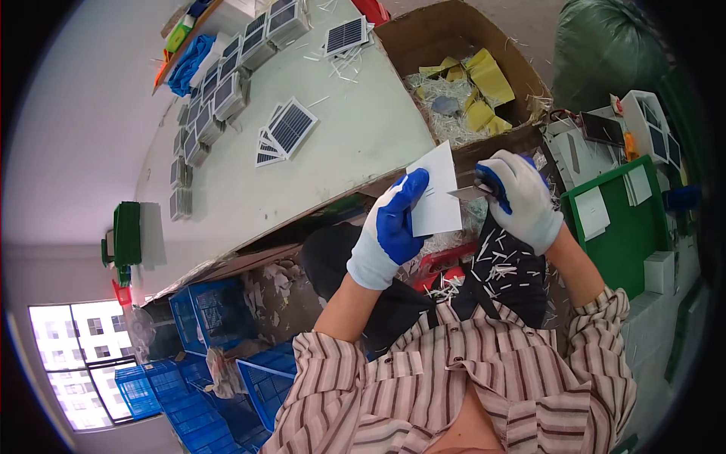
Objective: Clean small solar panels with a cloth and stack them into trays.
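My left hand (387, 233), in a white glove with a blue palm, grips a white rectangular panel (439, 200) by its left edge, plain white face toward me with two small slits or marks. My right hand (522, 198), gloved alike, is closed around a thin flat metal blade (469, 193), whose tip reaches the panel's right edge; whether it touches cannot be made out. White trimmed strips (499, 265) lie scattered over my dark-clad lap. On the table beyond, a few small solar panels (293, 129) with white borders lie fanned out.
Stacks of solar panels (227, 94) line the far left of the pale table (355, 121). A cardboard box (408, 34) holds shreds and yellow pieces. At right stands a green tray (628, 242) with white panels; blue crates (181, 393) stand lower left.
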A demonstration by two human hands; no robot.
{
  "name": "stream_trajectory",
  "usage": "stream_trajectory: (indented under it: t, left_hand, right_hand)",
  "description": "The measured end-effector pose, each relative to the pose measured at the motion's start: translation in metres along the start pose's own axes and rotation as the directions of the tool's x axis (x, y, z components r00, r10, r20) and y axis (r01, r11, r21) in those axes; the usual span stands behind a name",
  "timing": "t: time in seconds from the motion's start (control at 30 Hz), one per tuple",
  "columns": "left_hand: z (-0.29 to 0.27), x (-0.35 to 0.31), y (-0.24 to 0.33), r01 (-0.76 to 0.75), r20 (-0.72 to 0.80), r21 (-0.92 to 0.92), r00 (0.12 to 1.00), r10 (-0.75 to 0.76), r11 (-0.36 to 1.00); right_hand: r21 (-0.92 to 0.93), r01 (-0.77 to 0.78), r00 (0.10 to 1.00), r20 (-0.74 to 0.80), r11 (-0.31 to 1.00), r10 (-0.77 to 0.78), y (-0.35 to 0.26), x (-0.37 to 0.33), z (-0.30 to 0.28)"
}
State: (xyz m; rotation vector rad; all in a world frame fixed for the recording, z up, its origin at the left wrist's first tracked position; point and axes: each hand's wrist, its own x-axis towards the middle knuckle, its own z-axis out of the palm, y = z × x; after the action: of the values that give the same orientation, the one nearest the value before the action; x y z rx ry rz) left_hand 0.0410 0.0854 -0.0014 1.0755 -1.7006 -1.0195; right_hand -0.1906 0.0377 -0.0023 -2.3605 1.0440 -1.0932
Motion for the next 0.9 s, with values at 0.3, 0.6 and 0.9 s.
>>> stream_trajectory:
  t: [0.3, 0.6, 0.9]
  left_hand:
    - [0.021, 0.003, 0.028, 0.411, 0.035, -0.665, 0.851, -0.523, 0.624]
    - [0.020, -0.002, 0.017, 0.465, 0.322, -0.878, 0.753, -0.573, 0.117]
    - [0.027, -0.003, 0.024, 0.541, 0.366, -0.834, 0.688, -0.627, 0.107]
  right_hand:
    - [-0.112, 0.051, 0.998, 0.047, 0.992, -0.046, 0.001, 0.000, -0.015]
    - [-0.234, -0.014, 0.996, 0.086, 0.972, 0.035, 0.014, 0.004, -0.022]
    - [-0.397, -0.103, 0.974, 0.145, 0.912, 0.173, 0.041, 0.006, -0.016]
